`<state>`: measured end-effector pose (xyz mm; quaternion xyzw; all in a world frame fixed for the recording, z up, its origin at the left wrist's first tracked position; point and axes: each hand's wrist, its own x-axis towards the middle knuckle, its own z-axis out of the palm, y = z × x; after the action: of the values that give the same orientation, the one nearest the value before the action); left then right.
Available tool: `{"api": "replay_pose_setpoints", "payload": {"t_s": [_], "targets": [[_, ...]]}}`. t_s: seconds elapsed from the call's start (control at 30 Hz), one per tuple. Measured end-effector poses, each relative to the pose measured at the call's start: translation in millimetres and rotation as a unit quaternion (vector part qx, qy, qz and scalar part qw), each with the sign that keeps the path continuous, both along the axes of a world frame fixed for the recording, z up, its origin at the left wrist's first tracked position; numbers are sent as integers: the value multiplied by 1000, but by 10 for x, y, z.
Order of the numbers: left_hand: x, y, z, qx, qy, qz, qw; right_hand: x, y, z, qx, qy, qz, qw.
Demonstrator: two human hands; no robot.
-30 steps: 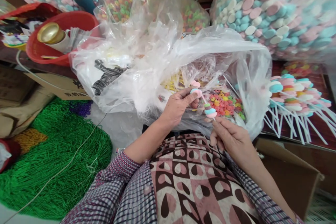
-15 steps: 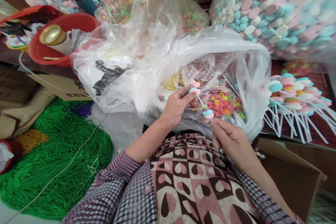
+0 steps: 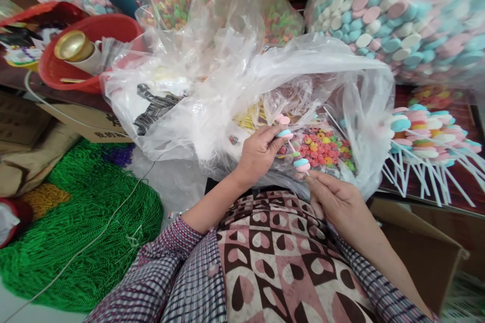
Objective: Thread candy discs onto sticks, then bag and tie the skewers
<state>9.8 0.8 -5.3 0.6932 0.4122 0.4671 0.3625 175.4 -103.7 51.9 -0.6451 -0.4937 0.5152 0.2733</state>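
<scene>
The patterned apron (image 3: 280, 262) is nearest, on the near side of both grips. The right grip (image 3: 337, 197) is closed, thumb against fingers, on the lower end of the candy stick (image 3: 302, 162), just below a pink and a blue piece. The left grip (image 3: 259, 154) is closed, thumb and fingers at the upper blue-and-pink piece; the candy stick spans the gap between the two grips obliquely. An open carton (image 3: 413, 257) stands below and to the right of the right grip. On the floor, well left of the left grip, lies a heap of green cord (image 3: 87, 232). Just beyond the grips, loose ring candies (image 3: 322, 147) lie inside a crumpled plastic bag (image 3: 212, 123). Right of the right grip, a bundle of filled sticks (image 3: 428, 136) lies on the desk (image 3: 403, 95). Far left of the left grip, a red basin (image 3: 125, 30) holds a gold bowl (image 3: 74, 46). Farthest beyond the right grip stands a large bag of pink, white and blue pieces (image 3: 401, 20).
</scene>
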Motion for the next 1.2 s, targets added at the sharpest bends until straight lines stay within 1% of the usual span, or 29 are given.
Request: {"api": "replay_pose_setpoints", "payload": {"t_s": [0.07,0.17,0.37,0.47,0.57,0.67,0.73,0.77,0.83,0.87,0.9,0.93,1.0,1.07,1.1,1.13,1.2], "targets": [[-5,-2,-13,12,12,-8,1000,-7,-6,10,-2,6,-1,1000],[0,-2,-26,5,10,-31,999,-11,-19,8,-11,21,-5,1000],[22,-24,-9,-6,17,-73,997,17,-41,-3,-26,45,-53,997],[65,-80,-12,2,28,-91,995,22,-27,-37,-17,52,-73,996],[127,-169,-8,6,58,-106,993,4,11,-103,0,55,-74,996],[136,-243,44,0,60,-117,991,-20,60,-154,23,52,-79,995],[66,-252,103,-3,37,-112,993,-29,97,-158,37,58,-87,994],[1,-239,134,0,28,-100,995,-32,119,-152,43,64,-92,993],[-184,-180,185,10,39,-49,998,-46,173,-131,56,76,-104,990],[-297,-138,200,19,68,-10,997,-60,206,-119,65,80,-108,989],[-415,-93,207,26,112,30,993,-82,243,-110,76,83,-109,988],[-531,-48,207,34,170,57,983,-111,283,-104,90,82,-107,987],[-729,24,193,37,302,85,949,-194,368,-108,112,73,-87,987],[-854,61,179,39,416,76,905,-295,452,-140,123,52,-52,990],[-886,67,178,40,457,64,886,-347,492,-166,126,38,-34,991],[-903,68,184,41,487,49,871,-397,529,-198,128,21,-16,991],[-904,60,210,42,524,24,850,-480,594,-271,132,-15,17,991]]}}
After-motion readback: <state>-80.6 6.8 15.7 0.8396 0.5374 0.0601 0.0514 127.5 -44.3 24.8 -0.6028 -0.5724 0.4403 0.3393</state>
